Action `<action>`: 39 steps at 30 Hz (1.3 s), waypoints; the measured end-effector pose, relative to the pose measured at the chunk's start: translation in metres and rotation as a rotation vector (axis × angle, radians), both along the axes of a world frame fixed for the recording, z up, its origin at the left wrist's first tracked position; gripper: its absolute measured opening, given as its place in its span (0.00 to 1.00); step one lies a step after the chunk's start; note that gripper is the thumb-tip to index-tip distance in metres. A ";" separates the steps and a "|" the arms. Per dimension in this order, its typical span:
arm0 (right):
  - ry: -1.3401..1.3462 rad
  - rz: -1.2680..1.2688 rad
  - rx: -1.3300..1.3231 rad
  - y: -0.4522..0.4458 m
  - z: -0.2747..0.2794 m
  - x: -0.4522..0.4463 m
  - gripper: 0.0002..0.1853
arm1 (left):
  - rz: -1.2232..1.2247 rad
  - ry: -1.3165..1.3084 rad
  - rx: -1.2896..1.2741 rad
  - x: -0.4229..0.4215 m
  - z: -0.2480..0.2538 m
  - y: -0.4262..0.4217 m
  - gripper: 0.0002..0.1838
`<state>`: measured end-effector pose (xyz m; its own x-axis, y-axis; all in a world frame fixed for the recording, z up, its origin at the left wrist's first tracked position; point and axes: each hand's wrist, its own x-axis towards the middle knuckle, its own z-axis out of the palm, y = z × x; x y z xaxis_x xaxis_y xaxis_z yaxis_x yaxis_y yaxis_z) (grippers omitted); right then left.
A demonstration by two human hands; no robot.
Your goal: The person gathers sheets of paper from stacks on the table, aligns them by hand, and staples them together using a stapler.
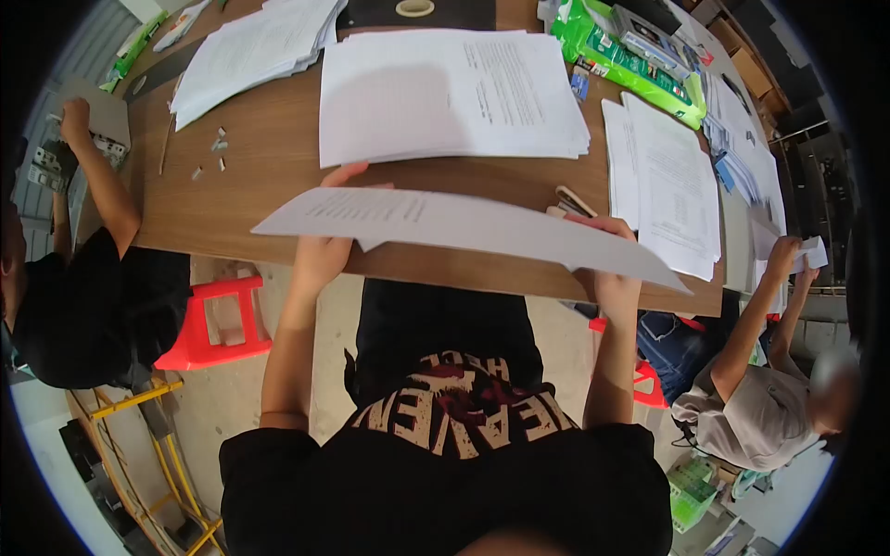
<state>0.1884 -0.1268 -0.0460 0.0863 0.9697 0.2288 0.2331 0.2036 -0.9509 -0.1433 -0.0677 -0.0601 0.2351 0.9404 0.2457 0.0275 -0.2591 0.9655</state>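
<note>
Both of my hands hold a printed paper sheet (464,225) above the table's front edge. My left hand (329,243) is closed on its left part, with the fingers partly behind the paper. At the right part, my right hand (614,255) grips it, fingertips showing over the upper edge. A stapler-like tool (577,201) lies close to my right fingers, partly hidden by the sheet. Beyond the sheet lies a large stack of printed papers (445,97). Another paper stack (667,176) is at the right, and a third (255,57) at the upper left.
A tape roll (414,8) lies at the table's far side. Small white pieces (221,145) lie at the left. Green packaging (640,76) sits at the upper right. One person (93,296) sits at the left; another (751,398) at the right holds paper. A red stool (222,320) stands left.
</note>
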 end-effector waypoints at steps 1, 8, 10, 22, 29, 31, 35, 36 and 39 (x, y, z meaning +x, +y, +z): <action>-0.001 -0.004 0.014 0.004 0.008 0.002 0.12 | 0.039 0.257 0.116 0.000 0.007 0.005 0.22; 0.072 0.060 -0.426 -0.018 -0.020 0.029 0.15 | -0.318 0.290 -0.341 -0.041 0.084 0.039 0.21; 0.226 0.545 -0.364 -0.024 -0.044 0.049 0.34 | -0.444 0.415 -0.263 -0.045 0.108 0.056 0.21; -0.531 0.265 0.225 0.039 0.085 -0.031 0.35 | -0.911 1.442 0.402 0.068 0.165 0.094 0.20; -0.606 0.412 -0.074 0.062 0.070 -0.045 0.11 | -0.879 1.357 0.278 0.088 0.156 0.095 0.22; -0.511 0.285 -0.094 0.054 0.063 -0.037 0.12 | -0.866 1.196 0.215 0.071 0.149 0.102 0.22; -0.310 0.209 -0.102 0.046 0.045 -0.021 0.12 | -0.687 0.558 -0.031 0.052 0.101 0.107 0.16; -0.266 0.185 -0.128 0.045 0.042 -0.019 0.12 | -0.635 0.466 -0.089 0.053 0.094 0.103 0.15; -0.171 0.145 -0.189 0.040 0.032 -0.016 0.12 | -0.539 0.362 -0.160 0.059 0.083 0.091 0.12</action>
